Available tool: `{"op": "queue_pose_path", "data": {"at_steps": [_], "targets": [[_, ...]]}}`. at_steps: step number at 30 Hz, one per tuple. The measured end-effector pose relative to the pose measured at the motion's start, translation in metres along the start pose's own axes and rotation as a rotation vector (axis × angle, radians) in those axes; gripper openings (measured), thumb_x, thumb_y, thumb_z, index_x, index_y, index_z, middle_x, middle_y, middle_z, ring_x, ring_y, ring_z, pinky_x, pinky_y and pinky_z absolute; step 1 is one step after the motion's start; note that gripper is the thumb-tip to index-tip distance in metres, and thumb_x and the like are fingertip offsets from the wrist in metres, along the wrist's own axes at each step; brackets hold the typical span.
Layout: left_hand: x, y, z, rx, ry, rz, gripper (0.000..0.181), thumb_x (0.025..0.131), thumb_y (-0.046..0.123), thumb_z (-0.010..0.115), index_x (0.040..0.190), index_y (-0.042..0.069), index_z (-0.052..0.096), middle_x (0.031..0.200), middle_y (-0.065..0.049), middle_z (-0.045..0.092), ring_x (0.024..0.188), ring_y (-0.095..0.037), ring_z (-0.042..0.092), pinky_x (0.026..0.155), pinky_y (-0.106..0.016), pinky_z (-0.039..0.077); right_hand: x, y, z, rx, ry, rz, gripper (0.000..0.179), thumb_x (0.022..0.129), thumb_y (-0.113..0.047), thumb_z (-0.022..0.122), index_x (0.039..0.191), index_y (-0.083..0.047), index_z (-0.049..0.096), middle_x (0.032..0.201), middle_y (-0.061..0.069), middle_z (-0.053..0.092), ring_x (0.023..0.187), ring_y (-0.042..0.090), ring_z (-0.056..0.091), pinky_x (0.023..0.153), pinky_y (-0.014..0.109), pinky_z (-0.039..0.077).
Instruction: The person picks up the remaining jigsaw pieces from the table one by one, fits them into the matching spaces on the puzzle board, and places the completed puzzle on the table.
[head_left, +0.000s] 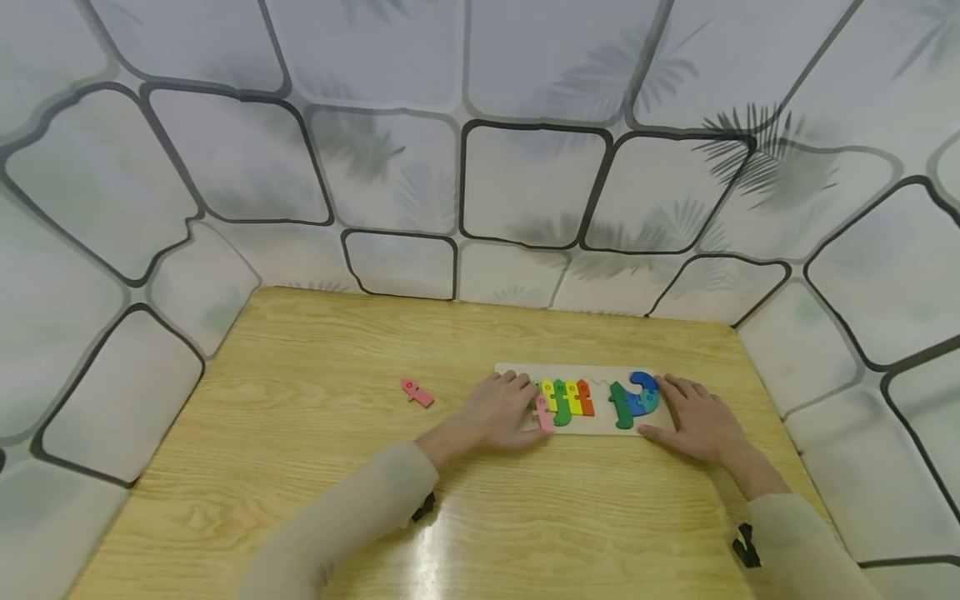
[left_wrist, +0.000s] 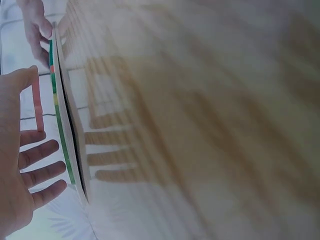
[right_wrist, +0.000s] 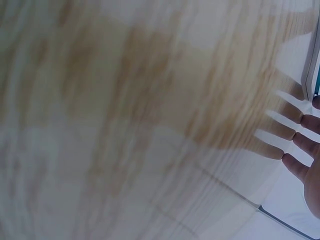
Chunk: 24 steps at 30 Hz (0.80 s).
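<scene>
A pale puzzle board (head_left: 602, 422) lies on the table in the head view. Yellow and orange pieces (head_left: 576, 397) sit in its middle; a green piece (head_left: 621, 406) and a curved blue section (head_left: 645, 394) lie toward its right end. My left hand (head_left: 498, 410) is over the board's left part. Between its thumb and index finger it pinches a pink puzzle piece (left_wrist: 37, 102), held just above the board in the left wrist view; the other fingers are spread. My right hand (head_left: 701, 421) rests at the board's right end, fingers extended, thumb near the front corner.
Left of the board, a second pink puzzle piece (head_left: 417, 392) lies alone on the wooden table (head_left: 337, 350). Patterned fabric walls (head_left: 532, 183) stand behind the table and along both sides.
</scene>
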<state>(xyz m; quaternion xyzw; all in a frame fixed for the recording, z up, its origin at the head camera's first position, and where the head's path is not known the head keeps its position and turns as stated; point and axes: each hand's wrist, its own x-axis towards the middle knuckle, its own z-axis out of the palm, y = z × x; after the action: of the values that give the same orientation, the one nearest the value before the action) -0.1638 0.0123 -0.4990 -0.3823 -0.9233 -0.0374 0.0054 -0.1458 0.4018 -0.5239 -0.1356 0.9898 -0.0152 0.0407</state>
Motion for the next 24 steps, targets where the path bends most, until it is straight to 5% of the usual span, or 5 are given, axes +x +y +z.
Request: {"op": "queue_pose_path", "data": {"at_steps": [16, 24], "targets": [[0.03, 0.013, -0.001, -0.044, -0.019, -0.002, 0.07, 0.099, 0.072, 0.048, 0.143, 0.018, 0.06, 0.136, -0.002, 0.065, 0.121, -0.022, 0.064, 0.102, -0.037, 0.057, -0.002, -0.002, -0.004, 0.004, -0.003, -0.001, 0.106, 0.091, -0.074, 0.062, 0.163, -0.002, 0.035, 0.162, 0.026, 0.041, 0.144, 0.055, 0.043, 0.111, 0.075, 0.041], [0.042, 0.018, -0.001, 0.009, -0.072, 0.015, 0.076, 0.1, 0.074, 0.046, 0.147, 0.016, 0.057, 0.142, -0.003, 0.064, 0.126, -0.022, 0.063, 0.105, -0.037, 0.056, -0.001, -0.003, -0.004, 0.004, -0.012, 0.003, 0.107, 0.091, -0.076, 0.062, 0.164, -0.002, 0.034, 0.163, 0.026, 0.04, 0.145, 0.055, 0.042, 0.111, 0.075, 0.041]]}}
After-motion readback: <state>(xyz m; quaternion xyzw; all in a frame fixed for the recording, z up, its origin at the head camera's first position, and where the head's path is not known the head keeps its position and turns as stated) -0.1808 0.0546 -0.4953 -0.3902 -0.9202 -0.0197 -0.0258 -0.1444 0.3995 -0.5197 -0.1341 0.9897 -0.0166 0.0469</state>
